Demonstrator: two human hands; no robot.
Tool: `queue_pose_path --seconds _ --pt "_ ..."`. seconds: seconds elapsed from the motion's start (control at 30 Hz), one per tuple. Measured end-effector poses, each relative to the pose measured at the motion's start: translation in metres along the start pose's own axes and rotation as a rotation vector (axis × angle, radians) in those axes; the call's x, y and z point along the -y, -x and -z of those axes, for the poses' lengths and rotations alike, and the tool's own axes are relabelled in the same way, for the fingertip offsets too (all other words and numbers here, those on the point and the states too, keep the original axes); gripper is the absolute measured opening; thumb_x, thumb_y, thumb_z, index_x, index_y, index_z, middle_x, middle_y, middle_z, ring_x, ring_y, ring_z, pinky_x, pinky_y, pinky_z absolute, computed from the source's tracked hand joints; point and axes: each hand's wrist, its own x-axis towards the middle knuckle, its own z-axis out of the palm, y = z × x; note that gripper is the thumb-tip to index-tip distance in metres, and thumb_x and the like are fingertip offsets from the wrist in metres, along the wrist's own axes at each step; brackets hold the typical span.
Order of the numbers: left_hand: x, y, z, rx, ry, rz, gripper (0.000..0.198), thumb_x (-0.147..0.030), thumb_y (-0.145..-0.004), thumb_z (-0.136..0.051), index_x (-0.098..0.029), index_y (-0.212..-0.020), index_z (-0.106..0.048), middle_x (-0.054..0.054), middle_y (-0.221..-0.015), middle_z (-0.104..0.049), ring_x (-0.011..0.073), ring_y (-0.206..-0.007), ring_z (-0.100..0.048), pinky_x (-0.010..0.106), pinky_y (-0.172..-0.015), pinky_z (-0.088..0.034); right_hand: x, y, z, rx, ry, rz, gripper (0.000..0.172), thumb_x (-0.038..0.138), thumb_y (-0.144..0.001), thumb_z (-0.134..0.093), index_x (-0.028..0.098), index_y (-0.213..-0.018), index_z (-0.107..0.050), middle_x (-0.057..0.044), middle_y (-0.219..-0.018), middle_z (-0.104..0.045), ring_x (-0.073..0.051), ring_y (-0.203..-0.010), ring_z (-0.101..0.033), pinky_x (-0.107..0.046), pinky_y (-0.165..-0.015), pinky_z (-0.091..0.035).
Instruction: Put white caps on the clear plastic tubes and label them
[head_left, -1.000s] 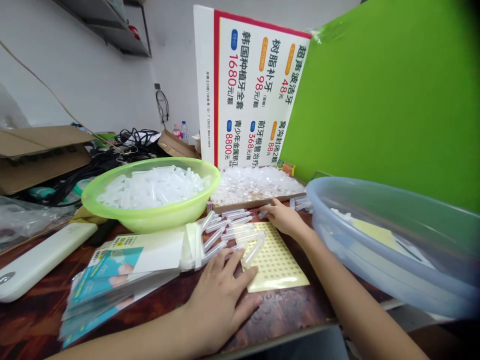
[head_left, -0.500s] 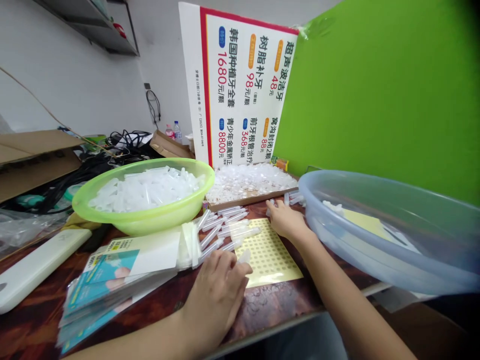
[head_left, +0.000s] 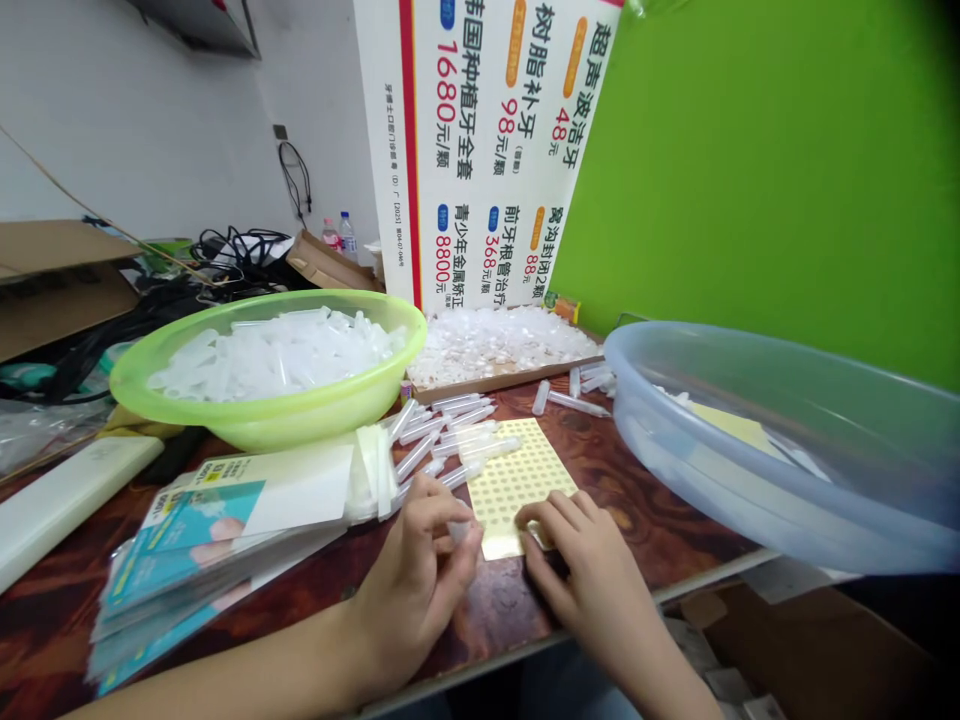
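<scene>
My left hand [head_left: 424,580] is closed, thumb and forefinger pinching a small translucent plastic piece [head_left: 460,531] whose far end is hidden by the fingers. To its right, my right hand [head_left: 577,550] rests over the near edge of a yellow sheet of small round stickers [head_left: 517,480]. Its thumb and forefinger are bent and slightly apart, with nothing visible between them. Several clear plastic tubes [head_left: 420,455] lie loosely left of the sheet, some overlapping it. Beyond the right side of the sheet are a short capped tube [head_left: 541,397] and a longer pointed one [head_left: 577,404].
A green basin [head_left: 262,410] full of translucent tubes stands at left, a blue basin [head_left: 712,490] at right. Between them sits a shallow cardboard tray [head_left: 495,385] of small clear pieces. Printed card packets [head_left: 202,530] and a white oblong object [head_left: 67,500] lie left.
My right hand has come back from the tubes near the blue basin to the sticker sheet's near edge. My left hand has turned, still pinching the plastic piece. The view has tilted down.
</scene>
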Motion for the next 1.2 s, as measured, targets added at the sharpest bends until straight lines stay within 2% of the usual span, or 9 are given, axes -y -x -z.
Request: queue_pose_path --seconds 0.1,0.27,0.37,0.43,0.6,0.8,0.97,1.07,1.2 --pt "0.0 0.0 -0.002 0.018 0.016 0.001 0.047 -0.005 -0.091 -0.042 -0.032 -0.129 -0.03 0.003 -0.098 -0.04 0.0133 -0.086 -0.052 0.022 -0.065 -0.052 0.002 -0.005 0.0 0.03 0.007 -0.008 0.01 0.014 -0.085 -0.051 0.02 -0.08 -0.057 -0.004 -0.082 -0.06 -0.023 -0.082 -0.05 -0.034 -0.069 -0.033" --pt "-0.008 -0.007 -0.002 0.051 0.083 0.182 0.055 -0.013 -0.091 -0.05 -0.037 -0.137 -0.031 0.005 -0.114 -0.041 0.0137 -0.093 -0.057 0.026 -0.076 -0.054 0.003 -0.008 0.004 0.073 -0.013 -0.038 0.01 0.012 -0.084 -0.051 0.02 -0.081 -0.057 -0.002 -0.082 -0.06 -0.022 -0.081 -0.052 -0.033 -0.069 -0.031" --pt "-0.012 -0.014 -0.001 0.179 0.162 0.206 0.031 -0.017 -0.09 -0.053 -0.029 -0.119 -0.054 0.003 -0.107 -0.054 0.0142 -0.094 -0.058 0.026 -0.082 -0.05 0.004 -0.007 0.004 0.098 -0.025 -0.029 0.01 0.011 -0.085 -0.05 0.019 -0.083 -0.056 -0.003 -0.084 -0.06 -0.021 -0.082 -0.053 -0.032 -0.071 -0.031" --pt "-0.013 -0.017 0.0 0.24 0.179 0.198 0.016 -0.019 -0.091 -0.053 -0.023 -0.104 -0.061 0.003 -0.099 -0.061 0.0158 -0.096 -0.059 0.028 -0.087 -0.047 0.005 -0.007 0.004 0.103 -0.021 -0.032 0.01 0.011 -0.086 -0.049 0.019 -0.084 -0.056 -0.003 -0.085 -0.06 -0.021 -0.082 -0.053 -0.032 -0.071 -0.031" --pt "-0.013 -0.02 0.001 0.257 0.162 0.314 0.017 -0.027 -0.094 -0.047 -0.02 -0.107 -0.056 0.003 -0.097 -0.066 0.0158 -0.091 -0.062 0.027 -0.083 -0.046 0.006 -0.011 0.005 0.125 -0.006 -0.037 0.01 0.011 -0.087 -0.047 0.019 -0.083 -0.054 -0.003 -0.083 -0.059 -0.021 -0.081 -0.052 -0.032 -0.071 -0.03" --pt "-0.01 -0.022 -0.001 0.307 0.208 0.38 0.015 -0.029 -0.093 -0.047 -0.02 -0.105 -0.051 -0.001 -0.087 -0.065 0.0141 -0.078 -0.06 0.026 -0.077 -0.046 0.004 -0.01 0.004 0.106 -0.053 -0.042 0.01 0.01 -0.084 -0.047 0.019 -0.083 -0.052 -0.003 -0.082 -0.059 -0.02 -0.08 -0.051 -0.032 -0.07 -0.032" --pt "-0.008 -0.022 -0.002 0.297 0.168 0.463 0.018 -0.031 -0.092 -0.047 -0.02 -0.107 -0.049 0.0 -0.087 -0.064 0.0156 -0.078 -0.059 0.029 -0.077 -0.045 0.0 -0.007 0.006 0.084 -0.181 -0.024 0.009 0.011 -0.087 -0.047 0.018 -0.083 -0.052 -0.003 -0.085 -0.059 -0.019 -0.083 -0.052 -0.031 -0.074 -0.035" --pt "-0.008 -0.022 -0.002 0.287 0.128 0.504 0.022 -0.034 -0.092 -0.047 -0.021 -0.109 -0.049 0.0 -0.087 -0.064 0.0167 -0.078 -0.059 0.03 -0.078 -0.044 -0.003 -0.008 0.01 0.113 -0.249 -0.002 0.012 0.013 -0.088 -0.047 0.018 -0.077 -0.05 -0.003 -0.081 -0.057 -0.018 -0.079 -0.051 -0.029 -0.071 -0.036" --pt "-0.009 -0.023 -0.002 0.289 0.111 0.517 0.025 -0.034 -0.092 -0.047 -0.021 -0.113 -0.048 0.0 -0.088 -0.064 0.0168 -0.081 -0.059 0.03 -0.08 -0.043 -0.003 -0.012 0.017 0.166 -0.254 -0.007 0.012 0.014 -0.088 -0.047 0.019 -0.079 -0.053 -0.002 -0.078 -0.057 -0.017 -0.076 -0.051 -0.028 -0.069 -0.035"
